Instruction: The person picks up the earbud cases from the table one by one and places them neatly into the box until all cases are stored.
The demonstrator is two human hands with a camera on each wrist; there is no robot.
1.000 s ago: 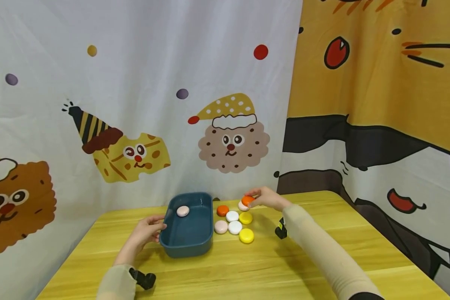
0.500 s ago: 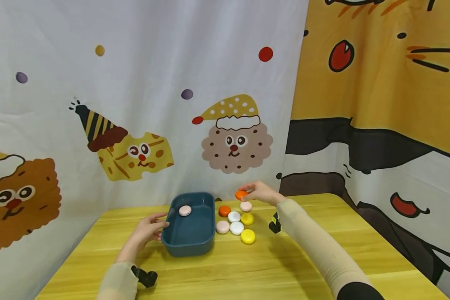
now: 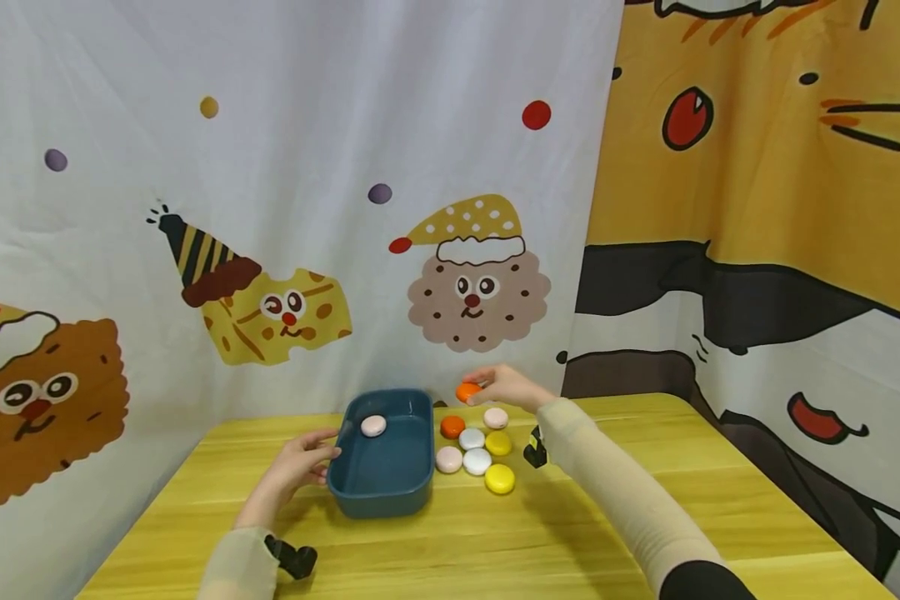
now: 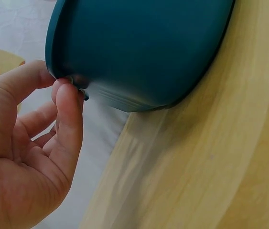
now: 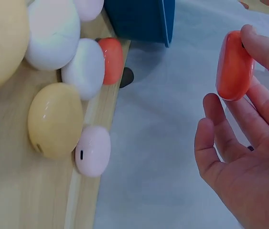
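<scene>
The wood-grain desk carries everything, with a cartoon-printed curtain behind its far edge. Toward that edge, left of the middle, stands the blue-green bin; it looks stiff and fairly light, best held by the rim. The left hand pinches its left rim between thumb and forefinger, the remaining fingers loosely bent outside the wall.

The right hand is raised over the desk's far edge, right of the bin, thumb and fingers closed on an orange disc. In the right wrist view the disc sits at the fingertips, clear of the palm, thumb on one side and fingers opposite; two more fingers stand apart from it. It is probably light, rigid and rather slippery, given its gloss, so opposed fingertips seem the right hold.

Between the bin and the desk's right edge lie a second orange disc, two white discs, two yellow discs and two pale pink discs. A single pink disc lies inside the bin, toward its far left corner.
</scene>
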